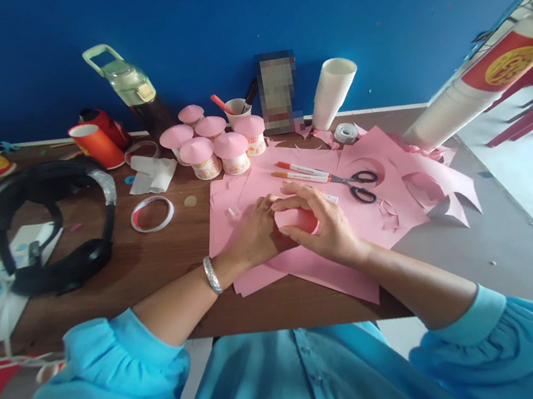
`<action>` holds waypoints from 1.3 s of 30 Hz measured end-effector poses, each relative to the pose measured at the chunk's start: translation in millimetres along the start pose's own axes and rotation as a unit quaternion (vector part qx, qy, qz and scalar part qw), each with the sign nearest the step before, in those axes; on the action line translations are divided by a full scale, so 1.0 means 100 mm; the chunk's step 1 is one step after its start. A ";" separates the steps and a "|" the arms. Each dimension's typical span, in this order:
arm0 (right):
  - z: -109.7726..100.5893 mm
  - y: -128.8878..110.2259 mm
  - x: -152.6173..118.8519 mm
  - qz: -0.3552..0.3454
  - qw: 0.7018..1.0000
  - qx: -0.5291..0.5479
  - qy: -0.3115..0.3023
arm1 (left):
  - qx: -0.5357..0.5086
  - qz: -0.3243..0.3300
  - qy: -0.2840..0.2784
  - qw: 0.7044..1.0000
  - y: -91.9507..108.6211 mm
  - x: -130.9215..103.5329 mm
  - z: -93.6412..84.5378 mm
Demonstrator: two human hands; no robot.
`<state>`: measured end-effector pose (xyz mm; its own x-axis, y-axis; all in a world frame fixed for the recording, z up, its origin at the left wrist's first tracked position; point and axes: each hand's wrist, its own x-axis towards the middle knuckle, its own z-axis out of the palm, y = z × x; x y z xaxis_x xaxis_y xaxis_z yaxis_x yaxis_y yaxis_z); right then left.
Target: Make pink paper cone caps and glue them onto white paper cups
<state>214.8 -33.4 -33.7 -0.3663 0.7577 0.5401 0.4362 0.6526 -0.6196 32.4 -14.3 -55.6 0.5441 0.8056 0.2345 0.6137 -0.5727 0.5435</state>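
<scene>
Between my two hands is a small pink paper piece [300, 220], curved like a cone or disc; its exact shape is partly hidden by fingers. My right hand [323, 221] curls over it, thumb on the near side and fingers on the far side. My left hand [271, 226] grips it from the left, its fingers mostly covered. Pink paper sheets [259, 278] lie under both hands. Just beyond them rest black-handled scissors [363, 185] and two white markers, a red-tipped marker [299, 168] and an orange-tipped marker [299, 177].
Several paper cups with pink cone roofs [234, 154] stand at the back. Near them are a cup of pens [238, 111], a bottle [140, 88] and stacked white cups [334, 91]. To the left lie a tape roll [151, 214] and a black headset [63, 275]. Cut scraps [446, 184] lie right.
</scene>
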 end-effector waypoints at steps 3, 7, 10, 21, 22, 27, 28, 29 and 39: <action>0.01 0.00 0.00 0.001 1.000 -0.009 0.004 | -0.002 -0.007 -0.008 1.000 0.01 0.00 0.00; 0.00 0.02 -0.01 -0.004 1.000 0.008 -0.006 | -0.016 -0.009 -0.032 0.999 -0.01 0.00 -0.05; -0.05 0.04 -0.03 -0.004 1.000 0.025 -0.014 | -0.028 -0.019 -0.069 0.997 -0.03 0.00 -0.17; -0.24 0.11 -0.01 0.015 0.987 0.155 -0.050 | -0.244 -0.179 -0.038 0.952 0.01 0.04 -0.69; -0.22 0.11 -0.02 0.019 0.986 0.156 -0.054 | -0.274 -0.200 -0.042 0.940 0.02 0.04 -0.70; -0.11 0.09 -0.05 0.034 0.993 0.110 -0.040 | -0.395 -0.261 -0.093 0.876 0.05 0.06 -0.67; -0.10 0.08 -0.05 0.033 0.994 0.103 -0.034 | -0.409 -0.268 -0.098 0.867 0.05 0.06 -0.64; -0.10 0.08 -0.05 0.033 0.994 0.097 -0.031 | -0.423 -0.273 -0.099 0.858 0.05 0.06 -0.62; -0.07 0.07 -0.05 0.039 0.996 0.082 -0.025 | -0.511 -0.325 -0.072 0.793 0.06 0.08 -0.47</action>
<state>225.9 -32.2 -36.7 -0.3792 0.8033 0.4593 0.3274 0.5808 -0.7453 13.1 -4.3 -12.5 0.4083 0.8125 -0.4162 0.0465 0.4368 0.8984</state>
